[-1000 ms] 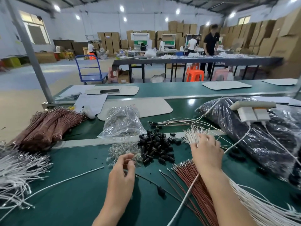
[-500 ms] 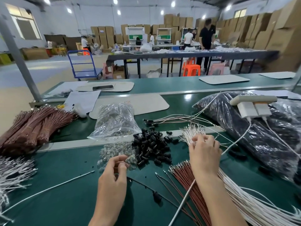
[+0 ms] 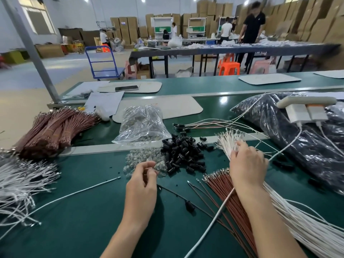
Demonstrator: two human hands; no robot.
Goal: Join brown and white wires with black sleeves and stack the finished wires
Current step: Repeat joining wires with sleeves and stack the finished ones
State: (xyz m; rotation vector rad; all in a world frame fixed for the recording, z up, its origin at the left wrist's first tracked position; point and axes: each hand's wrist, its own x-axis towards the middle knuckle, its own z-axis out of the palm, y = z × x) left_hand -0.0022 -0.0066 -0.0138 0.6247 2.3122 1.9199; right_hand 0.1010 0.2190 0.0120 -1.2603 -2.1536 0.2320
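Left hand [image 3: 143, 183] — fingers curled, thumb against fingertips, beside a scatter of small clear parts [image 3: 141, 159]; what it pinches, if anything, is too small to tell. Right hand [image 3: 245, 164] covers part of a sheaf of white wires [image 3: 297, 216], fingers curled among their ends. A single white wire [image 3: 214, 218] emerges from under its palm, gripped, and is cut off by the lower edge. A fan of brown wires with metal terminals [image 3: 221, 190] lies partly under the right wrist. A heap of short black sleeves [image 3: 183, 153] sits just beyond. Joined wires [image 3: 204, 123] lie farther back, their far ends hidden by a black plastic bag [image 3: 297, 138]. Surface: green counter [image 3: 83, 211]. Room — blurred stacked cardboard cartons [image 3: 214, 8], a blue trolley [image 3: 104, 62].
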